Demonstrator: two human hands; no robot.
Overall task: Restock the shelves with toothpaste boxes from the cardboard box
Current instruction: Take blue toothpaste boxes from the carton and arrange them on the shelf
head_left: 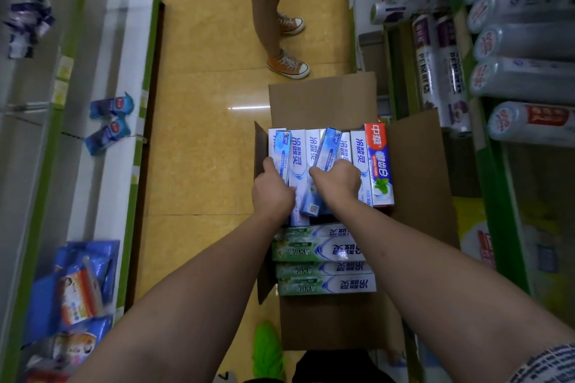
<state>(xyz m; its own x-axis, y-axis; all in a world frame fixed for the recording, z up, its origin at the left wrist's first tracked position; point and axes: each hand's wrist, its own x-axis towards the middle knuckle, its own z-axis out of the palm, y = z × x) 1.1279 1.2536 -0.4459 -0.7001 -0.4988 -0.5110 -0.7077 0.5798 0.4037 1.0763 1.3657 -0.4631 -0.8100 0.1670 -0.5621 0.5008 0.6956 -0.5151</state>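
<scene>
An open cardboard box [323, 102] stands on the aisle floor, packed with toothpaste boxes. Blue-and-white ones [297, 152] fill its far half, green-and-white ones [323, 284] lie across its near half, and a red-topped one [380, 165] stands at the right. My left hand [272, 190] reaches into the far half and grips a blue-and-white box [281, 146] at the left end. My right hand [337, 180] curls round a tilted blue box [328, 143] that sticks up above the others.
A low white shelf [124, 78] on the left carries blue packets [110, 120]. Shelves on the right [485, 140] hold rolls and bottles. A person's legs in orange sneakers [287, 65] stand just beyond the box. A green shoe [267, 348] is near the bottom.
</scene>
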